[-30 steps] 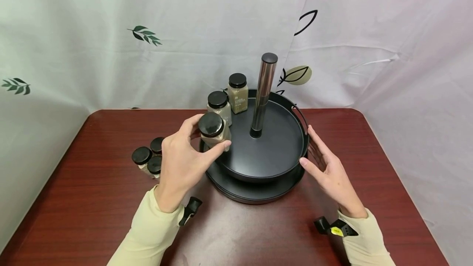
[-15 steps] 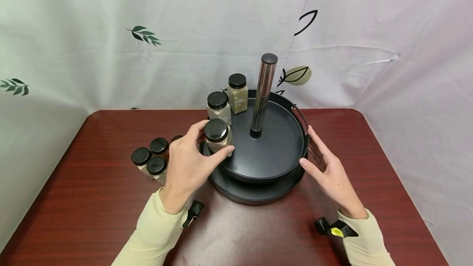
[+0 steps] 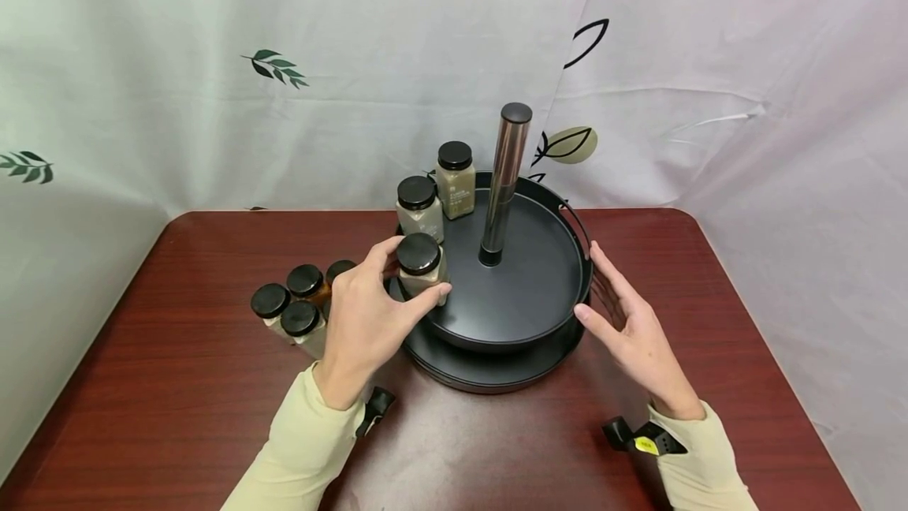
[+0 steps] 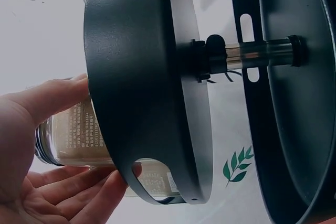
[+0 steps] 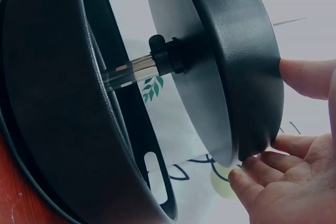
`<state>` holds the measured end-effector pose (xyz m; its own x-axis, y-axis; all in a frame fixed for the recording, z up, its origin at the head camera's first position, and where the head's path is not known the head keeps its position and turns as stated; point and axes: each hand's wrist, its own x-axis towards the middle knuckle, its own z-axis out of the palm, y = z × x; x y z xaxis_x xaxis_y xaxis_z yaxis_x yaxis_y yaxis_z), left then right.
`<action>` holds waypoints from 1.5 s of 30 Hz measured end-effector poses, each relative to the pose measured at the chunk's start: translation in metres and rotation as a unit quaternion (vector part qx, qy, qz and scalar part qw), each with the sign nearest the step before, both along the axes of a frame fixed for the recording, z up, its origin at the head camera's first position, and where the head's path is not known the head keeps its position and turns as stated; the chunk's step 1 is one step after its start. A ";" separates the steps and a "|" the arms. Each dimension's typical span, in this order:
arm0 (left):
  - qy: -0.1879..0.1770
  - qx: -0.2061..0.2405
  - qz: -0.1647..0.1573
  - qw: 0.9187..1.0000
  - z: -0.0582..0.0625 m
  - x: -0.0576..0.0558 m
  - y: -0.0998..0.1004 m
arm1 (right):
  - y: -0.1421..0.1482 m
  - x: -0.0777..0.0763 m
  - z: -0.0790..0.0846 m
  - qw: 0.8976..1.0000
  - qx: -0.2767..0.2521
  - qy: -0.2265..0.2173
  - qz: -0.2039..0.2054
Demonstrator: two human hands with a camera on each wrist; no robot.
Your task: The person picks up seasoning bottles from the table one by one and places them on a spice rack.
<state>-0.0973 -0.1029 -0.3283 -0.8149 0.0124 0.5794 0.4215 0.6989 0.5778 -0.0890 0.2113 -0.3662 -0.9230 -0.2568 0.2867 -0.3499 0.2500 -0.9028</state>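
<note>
My left hand (image 3: 362,322) grips a square glass spice jar (image 3: 420,281) with a black lid, thumb on the near side and fingers behind. The jar is upright at the left edge of the upper tray (image 3: 525,290) of a black two-tier turntable rack. In the left wrist view, the rim covers the jar's (image 4: 73,135) lower end. Two more spice jars, one pale (image 3: 422,221) and one tan (image 3: 456,189), stand on the tray behind it. On the right, my right hand (image 3: 631,333) touches the upper tray's outer wall with spread thumb and fingertips, as the right wrist view shows.
A dark metallic post (image 3: 505,180) rises from the upper tray. The lower tray (image 3: 489,375) sits beneath on the red-brown table (image 3: 177,416). Several black-lidded jars (image 3: 301,319) cluster left of my left hand, partly hidden by it. A white patterned curtain (image 3: 390,46) hangs behind the table.
My left hand has moved the spice jar slightly right and down onto the upper tray's left edge. More of the jars at the left have come into view. The right hand stays put.
</note>
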 end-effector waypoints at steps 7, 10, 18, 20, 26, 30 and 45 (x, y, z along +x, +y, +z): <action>0.003 -0.003 0.001 1.000 -0.003 0.000 0.000 | -0.001 0.001 0.000 1.000 0.004 0.000 -0.001; 0.000 -0.004 0.002 1.000 -0.003 -0.001 0.001 | -0.001 0.002 0.000 1.000 0.002 0.002 -0.002; -0.005 -0.015 0.004 1.000 -0.004 0.001 -0.001 | -0.002 0.002 -0.001 1.000 0.024 0.009 -0.009; -0.002 -0.013 0.000 1.000 -0.004 0.002 -0.002 | -0.003 0.002 -0.001 0.999 0.029 0.012 -0.011; 0.008 -0.002 -0.006 1.000 -0.006 0.004 -0.010 | -0.009 0.008 0.008 0.998 0.048 0.029 -0.022; 0.026 0.004 0.001 1.000 -0.006 0.006 -0.019 | -0.017 0.014 0.022 0.995 0.073 0.043 -0.043; 0.035 0.021 0.044 0.998 -0.009 0.014 -0.052 | -0.008 0.004 -0.001 0.999 -0.022 -0.002 -0.042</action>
<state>-0.0834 -0.1550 -0.3375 -0.7691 -0.0819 0.6338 0.4005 0.7111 0.5779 -0.0855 0.2036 -0.3673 -0.9420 -0.1664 0.2915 -0.3252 0.2380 -0.9152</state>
